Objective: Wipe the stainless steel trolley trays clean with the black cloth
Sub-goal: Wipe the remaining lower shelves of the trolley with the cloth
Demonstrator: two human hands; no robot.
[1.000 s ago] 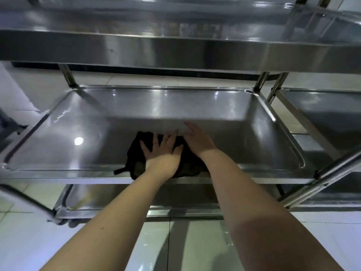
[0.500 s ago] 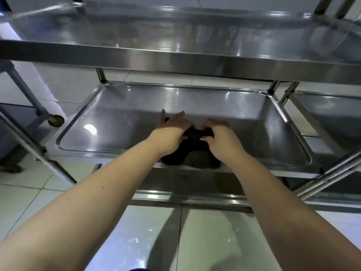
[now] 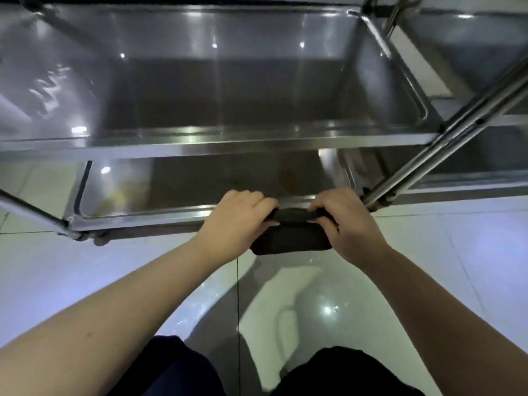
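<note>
Lifted off the middle tray (image 3: 200, 144) since a moment ago, the black cloth (image 3: 291, 238) is now held low over the white floor tiles (image 3: 428, 252), just short of the bottom tray (image 3: 143, 215). The left hand (image 3: 237, 221) and right hand (image 3: 345, 224) each grip one end, fingers curled over its top edge. The cloth is folded into a smooth, dark rectangle. Beyond it, the bottom tray shows yellowish marks; the middle tray gleams above.
</note>
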